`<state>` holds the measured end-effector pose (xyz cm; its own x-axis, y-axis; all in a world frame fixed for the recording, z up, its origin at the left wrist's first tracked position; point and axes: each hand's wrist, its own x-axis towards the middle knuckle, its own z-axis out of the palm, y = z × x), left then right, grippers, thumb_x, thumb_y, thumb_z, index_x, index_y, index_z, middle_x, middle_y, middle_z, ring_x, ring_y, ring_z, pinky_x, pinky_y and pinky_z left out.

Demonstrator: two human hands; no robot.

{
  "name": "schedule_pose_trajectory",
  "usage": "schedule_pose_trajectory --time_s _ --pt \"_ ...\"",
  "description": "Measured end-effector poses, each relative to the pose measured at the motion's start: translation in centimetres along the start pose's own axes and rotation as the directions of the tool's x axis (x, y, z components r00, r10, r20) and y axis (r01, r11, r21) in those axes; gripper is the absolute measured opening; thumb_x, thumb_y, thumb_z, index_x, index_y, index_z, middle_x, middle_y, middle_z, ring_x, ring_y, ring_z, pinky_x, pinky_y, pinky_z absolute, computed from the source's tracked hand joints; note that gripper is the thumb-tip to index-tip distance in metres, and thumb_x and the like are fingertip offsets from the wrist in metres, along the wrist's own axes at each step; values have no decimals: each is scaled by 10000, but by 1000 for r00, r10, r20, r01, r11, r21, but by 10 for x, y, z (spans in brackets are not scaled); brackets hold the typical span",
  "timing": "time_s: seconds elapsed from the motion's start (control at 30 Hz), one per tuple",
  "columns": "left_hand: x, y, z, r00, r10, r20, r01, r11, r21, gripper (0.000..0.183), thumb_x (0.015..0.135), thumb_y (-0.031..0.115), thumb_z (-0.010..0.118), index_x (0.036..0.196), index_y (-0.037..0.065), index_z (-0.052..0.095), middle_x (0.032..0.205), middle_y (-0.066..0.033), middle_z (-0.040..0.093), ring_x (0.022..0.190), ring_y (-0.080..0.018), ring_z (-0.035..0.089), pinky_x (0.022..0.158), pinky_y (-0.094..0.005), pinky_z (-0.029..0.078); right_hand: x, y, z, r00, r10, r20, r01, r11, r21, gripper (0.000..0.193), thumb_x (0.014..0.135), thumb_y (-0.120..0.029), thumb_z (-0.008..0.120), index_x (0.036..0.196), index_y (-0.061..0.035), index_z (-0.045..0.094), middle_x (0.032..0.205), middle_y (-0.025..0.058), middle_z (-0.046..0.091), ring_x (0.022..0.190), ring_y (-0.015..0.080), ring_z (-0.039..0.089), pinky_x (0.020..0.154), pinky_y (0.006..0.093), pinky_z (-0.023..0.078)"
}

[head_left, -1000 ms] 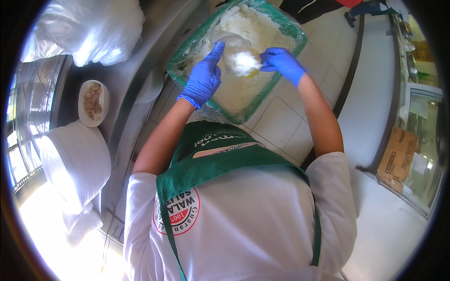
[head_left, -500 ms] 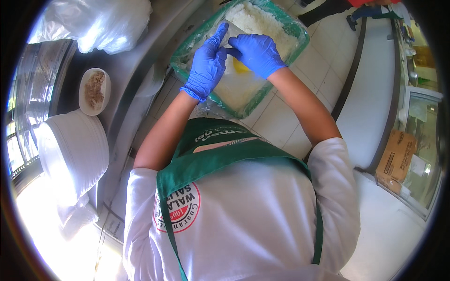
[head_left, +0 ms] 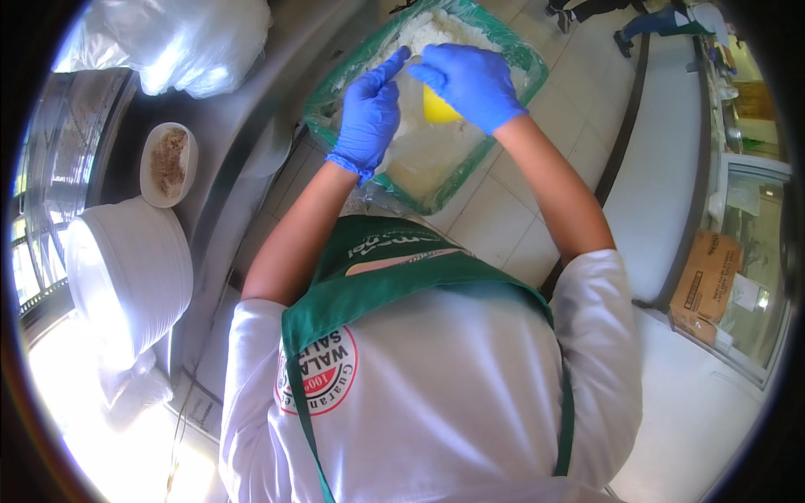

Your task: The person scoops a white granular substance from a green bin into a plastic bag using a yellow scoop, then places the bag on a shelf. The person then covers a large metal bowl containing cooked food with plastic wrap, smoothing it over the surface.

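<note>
My two hands wear blue gloves and work over a green crate (head_left: 459,184) lined with clear plastic film and filled with white rice (head_left: 449,32). My left hand (head_left: 369,117) is closed on a clear plastic bag (head_left: 408,109), its thumb and forefinger near the bag's upper edge. Curled beside it, my right hand (head_left: 471,84) has its fingertips close to the same edge. A smooth yellow cup-like piece (head_left: 439,106) shows beneath the right palm, and the hand seems closed around it. The fingers hide most of this piece.
A stack of white foam containers (head_left: 134,277) stands on the left counter, with a small white bowl of brown-and-white food (head_left: 169,165) above it. Bulging clear plastic bags (head_left: 176,46) lie farther back. A cardboard box (head_left: 706,285) is at right; people's legs (head_left: 654,23) show beyond.
My right hand has shifted slightly right and up, away from the left fingers. More of the yellow piece shows beneath it. Legs in the background have moved.
</note>
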<state>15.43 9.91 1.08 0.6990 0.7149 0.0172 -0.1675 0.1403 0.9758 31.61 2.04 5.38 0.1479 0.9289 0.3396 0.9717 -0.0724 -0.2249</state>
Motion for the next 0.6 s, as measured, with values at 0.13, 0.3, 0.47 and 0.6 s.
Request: schedule_pose_trajectory --time_s 0.13,0.3,0.47,0.6 --pt "-5 1 -12 995 -84 -48 74 980 -185 471 950 -38 407 1404 -4 529 1107 15 635 601 14 364 533 -153 351 -27 24 -11 852 349 -391 -194 903 383 270 914 -367 662 837 -109 644 754 127 635 699 332 632 646 421 504" --pt "-4 4 -13 994 -24 -102 2 978 -207 454 966 -18 411 1401 11 537 1153 6 644 597 14 381 535 -155 356 -71 63 53 881 398 -257 -410 912 7 369 946 -404 642 1057 -52 638 879 106 641 726 189 610 659 331 506" --pt "-7 3 -16 982 -1 -189 -40 976 -214 440 970 -4 427 1396 0 535 1215 -13 645 647 19 422 566 -149 370 -66 16 97 389 413 823 -778 -331 534 464 952 -510 567 1086 -72 643 955 61 658 843 228 653 771 359 537" --pt "-11 8 -21 977 9 -211 -54 977 -207 447 962 -13 433 1399 -6 527 1239 -28 640 679 -10 486 597 -161 411 -64 19 127 478 273 834 -612 -578 540 250 926 -314 653 1000 -75 652 827 44 656 790 210 660 733 351 535"
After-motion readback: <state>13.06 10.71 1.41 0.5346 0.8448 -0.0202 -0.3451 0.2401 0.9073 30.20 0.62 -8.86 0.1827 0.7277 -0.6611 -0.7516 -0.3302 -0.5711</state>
